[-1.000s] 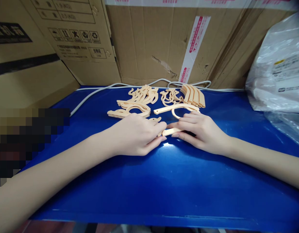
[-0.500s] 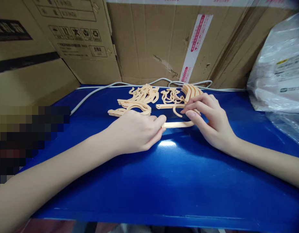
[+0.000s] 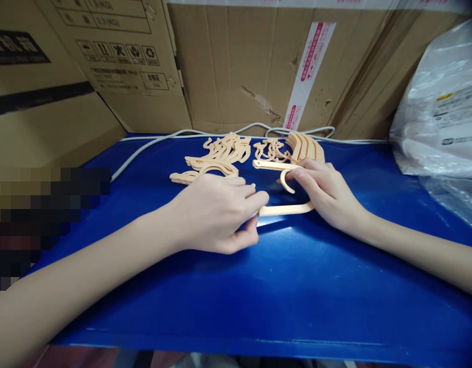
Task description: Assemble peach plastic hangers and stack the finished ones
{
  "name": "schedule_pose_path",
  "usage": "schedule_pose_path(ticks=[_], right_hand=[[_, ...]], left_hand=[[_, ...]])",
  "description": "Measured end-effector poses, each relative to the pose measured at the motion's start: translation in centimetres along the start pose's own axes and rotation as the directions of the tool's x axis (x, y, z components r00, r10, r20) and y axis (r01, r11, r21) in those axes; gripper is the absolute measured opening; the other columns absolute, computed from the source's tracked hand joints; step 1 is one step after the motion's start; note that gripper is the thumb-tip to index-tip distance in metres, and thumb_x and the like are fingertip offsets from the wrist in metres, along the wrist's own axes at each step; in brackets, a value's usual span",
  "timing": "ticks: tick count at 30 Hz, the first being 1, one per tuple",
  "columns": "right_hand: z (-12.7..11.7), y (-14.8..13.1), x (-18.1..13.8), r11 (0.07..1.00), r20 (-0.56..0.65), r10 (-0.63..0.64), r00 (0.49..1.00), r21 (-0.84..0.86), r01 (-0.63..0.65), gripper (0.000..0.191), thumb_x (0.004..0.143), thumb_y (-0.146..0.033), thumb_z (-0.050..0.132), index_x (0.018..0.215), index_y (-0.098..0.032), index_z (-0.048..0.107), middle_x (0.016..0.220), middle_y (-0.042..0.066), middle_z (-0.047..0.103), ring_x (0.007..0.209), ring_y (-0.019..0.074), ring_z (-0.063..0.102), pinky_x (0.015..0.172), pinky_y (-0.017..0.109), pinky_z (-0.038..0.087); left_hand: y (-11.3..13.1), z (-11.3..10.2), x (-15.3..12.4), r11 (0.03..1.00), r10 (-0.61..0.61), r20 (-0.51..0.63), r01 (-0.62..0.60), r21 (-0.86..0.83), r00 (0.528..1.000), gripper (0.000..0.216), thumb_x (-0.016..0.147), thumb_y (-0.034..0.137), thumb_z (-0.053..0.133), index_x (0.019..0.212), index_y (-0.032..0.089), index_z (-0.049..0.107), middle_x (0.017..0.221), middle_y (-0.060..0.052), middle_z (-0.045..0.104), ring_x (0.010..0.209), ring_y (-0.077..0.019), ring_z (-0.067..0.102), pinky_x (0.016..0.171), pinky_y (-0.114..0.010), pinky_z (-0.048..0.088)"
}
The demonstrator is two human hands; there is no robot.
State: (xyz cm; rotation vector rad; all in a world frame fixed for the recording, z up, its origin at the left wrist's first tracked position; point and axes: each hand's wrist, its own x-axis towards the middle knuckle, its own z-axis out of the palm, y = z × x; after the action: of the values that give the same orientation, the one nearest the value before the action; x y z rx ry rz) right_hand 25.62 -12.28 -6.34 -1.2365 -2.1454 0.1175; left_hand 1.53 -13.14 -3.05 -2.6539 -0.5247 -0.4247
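Hands (image 3: 216, 214) (image 3: 328, 197) on peach hanger (image 3: 285, 208)

The scene is evenly and brightly lit from above. A white glare patch is seen on the glossy blue desk (image 3: 328, 286) near its middle, soft shadows beneath both forearms. Edges are stretched; one left-edge area is pixelated.

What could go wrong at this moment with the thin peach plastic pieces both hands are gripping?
The left hand pinches one end of the flat strip while the right hand holds its far end and the hook piece; such thin plastic might bend or snap. The right hand also sits close to the stacked pieces, so a slip could scatter them.
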Motion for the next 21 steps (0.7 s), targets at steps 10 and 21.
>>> schedule_pose_path(ticks=[10, 21], right_hand=[[0.1, 0.2, 0.0, 0.999, 0.025, -0.006, 1.0, 0.035, 0.005, 0.029, 0.097, -0.026, 0.04, 0.102, -0.02, 0.068, 0.092, 0.007, 0.064, 0.087, 0.0217, 0.06, 0.078, 0.037, 0.043], [0.2, 0.5, 0.0, 0.999, 0.055, 0.004, 0.998, -0.033, -0.002, 0.026, 0.086, -0.011, 0.046, 0.1, -0.019, 0.067, 0.09, 0.005, 0.063, 0.082, 0.0199, 0.06, 0.077, 0.035, 0.043]], left_hand=[[0.6, -0.1, 0.6, 0.963, 0.175, 0.089, -0.151, -0.224, 0.981, 0.007, 0.077, 0.014, 0.046, 0.072, 0.018, 0.051, 0.077, -0.007, 0.055, 0.074, -0.0219, 0.048, 0.072, -0.038, 0.045], [-0.5, 0.8, 0.3, 0.969, 0.087, 0.088, -0.063, -0.239, 0.992, 0.021, 0.083, 0.004, 0.043, 0.093, 0.012, 0.059, 0.125, -0.014, 0.056, 0.116, -0.0282, 0.051, 0.101, -0.041, 0.042]])
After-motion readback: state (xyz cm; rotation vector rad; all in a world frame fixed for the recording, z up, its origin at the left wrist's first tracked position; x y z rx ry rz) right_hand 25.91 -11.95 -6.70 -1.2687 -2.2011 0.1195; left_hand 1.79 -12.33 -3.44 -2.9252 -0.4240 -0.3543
